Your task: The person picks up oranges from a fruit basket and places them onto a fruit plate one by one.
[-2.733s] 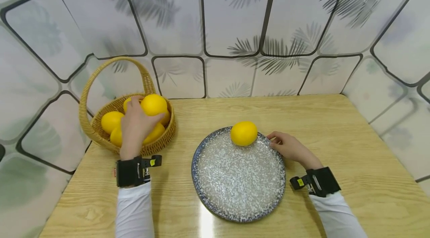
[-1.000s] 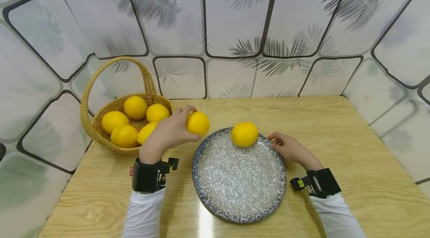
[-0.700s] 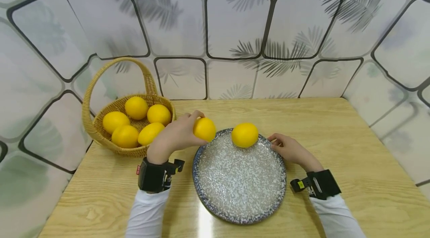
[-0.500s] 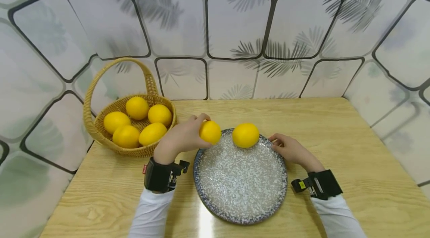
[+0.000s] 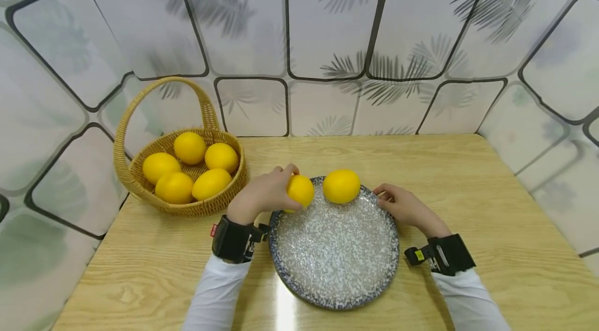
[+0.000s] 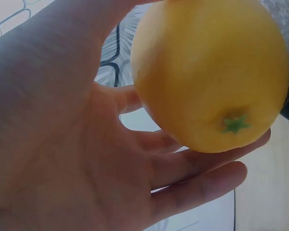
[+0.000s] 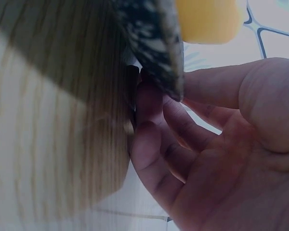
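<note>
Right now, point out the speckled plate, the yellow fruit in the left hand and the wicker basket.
Speckled plate (image 5: 334, 254): head view, bare grey middle.
Yellow fruit (image 6: 209, 77): left wrist view, the side facing the camera.
Wicker basket (image 5: 220, 203): head view, front outer wall.

The red tag (image 5: 213, 230) on the left wristband (image 5: 230, 240) is unreadably small.

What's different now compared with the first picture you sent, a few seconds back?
The left hand has carried the held fruit rightward from over the basket to the plate's far left edge; whether it touches, I can't tell. Nothing was let go. Unchanged: the right hand gripping the rim, the fruit on the plate, five in the basket.
</note>
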{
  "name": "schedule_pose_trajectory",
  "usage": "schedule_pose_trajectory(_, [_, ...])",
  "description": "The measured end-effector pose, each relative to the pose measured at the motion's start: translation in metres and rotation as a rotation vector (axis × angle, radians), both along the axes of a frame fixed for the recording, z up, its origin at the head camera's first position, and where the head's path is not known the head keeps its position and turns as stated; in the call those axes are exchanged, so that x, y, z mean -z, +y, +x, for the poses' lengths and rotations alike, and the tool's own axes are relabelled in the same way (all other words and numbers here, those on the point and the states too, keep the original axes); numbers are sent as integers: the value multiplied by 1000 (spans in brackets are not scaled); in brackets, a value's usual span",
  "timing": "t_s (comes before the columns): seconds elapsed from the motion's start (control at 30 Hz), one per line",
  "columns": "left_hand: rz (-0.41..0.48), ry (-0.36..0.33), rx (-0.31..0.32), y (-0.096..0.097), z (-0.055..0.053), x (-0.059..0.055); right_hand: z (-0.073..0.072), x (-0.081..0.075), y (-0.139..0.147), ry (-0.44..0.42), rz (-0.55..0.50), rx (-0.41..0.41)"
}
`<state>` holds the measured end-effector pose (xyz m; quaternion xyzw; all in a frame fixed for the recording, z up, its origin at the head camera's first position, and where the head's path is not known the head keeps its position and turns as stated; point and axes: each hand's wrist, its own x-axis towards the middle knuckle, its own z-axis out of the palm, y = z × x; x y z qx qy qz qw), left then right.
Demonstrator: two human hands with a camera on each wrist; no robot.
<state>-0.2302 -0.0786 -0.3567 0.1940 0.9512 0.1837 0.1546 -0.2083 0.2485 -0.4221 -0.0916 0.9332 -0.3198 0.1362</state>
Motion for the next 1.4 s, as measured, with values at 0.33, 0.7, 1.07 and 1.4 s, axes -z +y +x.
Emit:
schedule_pose_trajectory(0.33, [-29, -26, 9, 5, -4, 12, 1, -3, -1, -6, -1, 0])
schedule_pose_trajectory(0.7, [-12, -106, -24, 7, 0, 8, 2, -1, 0, -10, -11, 10])
schedule_pose_trajectory(1.07, [-1, -132, -27, 5, 1, 5, 0, 2, 2, 4, -4, 3])
schedule_pose_trajectory(1.4, [17, -123, -8, 3, 0, 2, 0, 0, 2, 8, -11, -8])
